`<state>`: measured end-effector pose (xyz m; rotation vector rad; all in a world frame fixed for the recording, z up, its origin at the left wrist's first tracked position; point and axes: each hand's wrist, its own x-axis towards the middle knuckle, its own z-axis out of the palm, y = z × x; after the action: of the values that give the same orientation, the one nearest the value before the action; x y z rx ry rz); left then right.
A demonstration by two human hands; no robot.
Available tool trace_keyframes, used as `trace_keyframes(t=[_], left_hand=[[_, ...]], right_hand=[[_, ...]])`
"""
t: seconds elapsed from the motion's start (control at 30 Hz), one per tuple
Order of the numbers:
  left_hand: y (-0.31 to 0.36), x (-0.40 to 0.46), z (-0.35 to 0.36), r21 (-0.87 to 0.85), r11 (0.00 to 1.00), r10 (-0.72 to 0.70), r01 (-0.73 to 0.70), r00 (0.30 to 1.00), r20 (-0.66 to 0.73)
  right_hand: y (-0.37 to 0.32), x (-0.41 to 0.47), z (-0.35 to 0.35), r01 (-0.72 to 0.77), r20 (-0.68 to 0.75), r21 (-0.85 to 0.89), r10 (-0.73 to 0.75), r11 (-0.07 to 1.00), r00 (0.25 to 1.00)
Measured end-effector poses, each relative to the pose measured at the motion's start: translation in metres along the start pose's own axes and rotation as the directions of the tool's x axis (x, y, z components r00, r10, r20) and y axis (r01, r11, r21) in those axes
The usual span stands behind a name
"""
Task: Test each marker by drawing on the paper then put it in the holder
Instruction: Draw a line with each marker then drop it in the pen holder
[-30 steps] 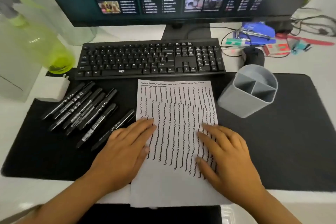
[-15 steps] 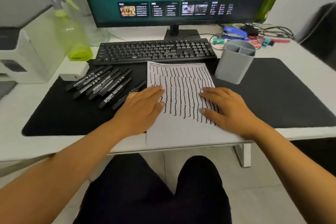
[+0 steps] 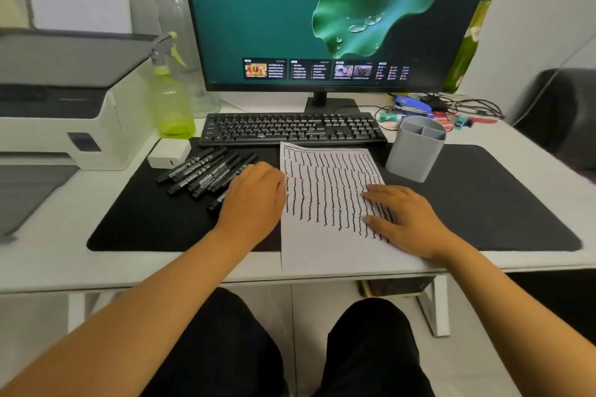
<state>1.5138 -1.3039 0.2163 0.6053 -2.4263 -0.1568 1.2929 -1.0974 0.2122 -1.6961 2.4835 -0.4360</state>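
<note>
Nearest: the person's lap in dark trousers [image 3: 222, 348], below the front edge of the white counter [image 3: 48, 255].

Left hand [image 3: 254, 200]: palm down on the black desk mat [image 3: 483, 203], over the near end of the marker row and just beside the left edge of the paper. The fingertips are hidden behind the back of the hand, so whether it is grasping a marker cannot be told.

Right hand [image 3: 406, 219]: released, fingers straight and spread, pressing flat on the right part of the paper.

White sheet of paper [image 3: 322, 245]: lies on the mat between the hands, its near end reaching past the mat toward the counter edge. Rows of wavy black test strokes cover its far and middle parts; the near strip is blank.

Black markers with white lettering [image 3: 200, 171]: a row lying side by side at a slant on the mat, left of the paper, caps on. None stands in the holder.

Grey plastic pen holder with inner dividers [image 3: 416, 151]: upright on the mat, just beside the far right corner of the paper.

White charger block [image 3: 169, 153]: at the mat's far left corner.

Black keyboard [image 3: 290, 129]: just beyond the paper.

Green translucent spray bottle [image 3: 171, 100]: left of the keyboard.

White and grey printer [image 3: 64, 100]: far left.

Black monitor showing a green leaf [image 3: 322, 16]: behind the keyboard.

Tangle of cables and small stationery [image 3: 445, 109]: far right, behind the holder.
</note>
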Motion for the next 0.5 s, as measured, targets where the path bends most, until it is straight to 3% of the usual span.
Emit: trace_keyframes(t=[0.07,0.13,0.3,0.4,0.47,0.5], left_hand=[[-0.010,0.004,-0.003,0.178,0.980,-0.090,0.086,0.996,0.018],[-0.016,0.006,-0.001,0.327,0.937,-0.169,0.120,0.978,0.124],[-0.018,0.022,-0.001,0.344,0.927,-0.253,0.149,0.926,0.280],[-0.018,0.032,-0.015,0.219,0.924,-0.370,0.312,0.875,0.313],[-0.011,0.034,-0.030,-0.036,0.880,-0.432,0.473,0.830,0.353],[-0.004,0.034,-0.037,-0.233,0.790,-0.456,0.567,0.798,0.395]], right_hand=[[0.001,0.001,0.001,-0.003,-0.010,0.007,0.003,1.000,1.000],[0.002,0.001,0.001,-0.002,-0.019,0.006,0.003,1.000,1.000],[0.004,0.001,0.002,0.013,-0.033,0.017,-0.012,1.000,0.999],[0.001,0.000,-0.002,0.008,-0.032,0.037,-0.007,0.999,0.999],[-0.008,-0.002,-0.008,0.004,-0.100,0.103,0.007,0.995,0.995],[-0.015,-0.004,-0.010,0.012,-0.153,0.145,0.011,0.989,0.988]])
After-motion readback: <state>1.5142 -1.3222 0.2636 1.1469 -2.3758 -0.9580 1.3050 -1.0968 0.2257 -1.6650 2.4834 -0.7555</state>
